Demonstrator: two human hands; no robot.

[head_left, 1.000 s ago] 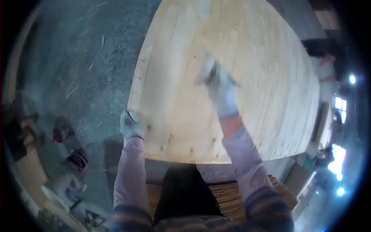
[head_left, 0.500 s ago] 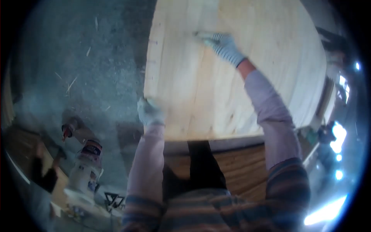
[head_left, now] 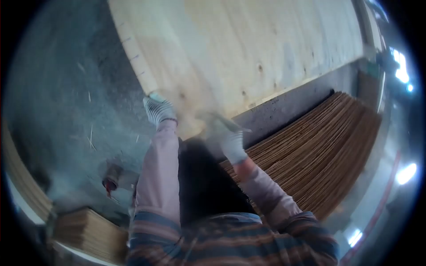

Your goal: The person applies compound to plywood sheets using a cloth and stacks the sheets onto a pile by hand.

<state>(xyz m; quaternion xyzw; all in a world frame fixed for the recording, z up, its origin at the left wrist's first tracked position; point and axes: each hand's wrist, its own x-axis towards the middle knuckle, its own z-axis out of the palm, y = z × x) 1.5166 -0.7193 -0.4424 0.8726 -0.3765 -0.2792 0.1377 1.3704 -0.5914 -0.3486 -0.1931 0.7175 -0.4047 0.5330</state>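
Observation:
A large pale plywood sheet (head_left: 248, 48) fills the upper part of the view, with small dark knots and short pencil-like marks along its left edge. My left hand (head_left: 159, 108), in a striped white glove, is closed around that edge near the close corner. At the near edge is my right hand (head_left: 228, 139), gloved alike and smeared by motion. It is closed on a thin, flat, blade-like tool (head_left: 224, 120), whose exact kind is too blurred to tell.
A long stack of thin brown boards (head_left: 310, 155) lies below the sheet on the right. Another stack (head_left: 88, 232) stands at lower left. On the grey floor (head_left: 75, 115) are wood slivers and a dark cylindrical container (head_left: 112, 177) with something red at its mouth.
My right hand has come from the middle of the sheet down to its near edge. The sheet appears turned in view, while my left hand remains at its left edge.

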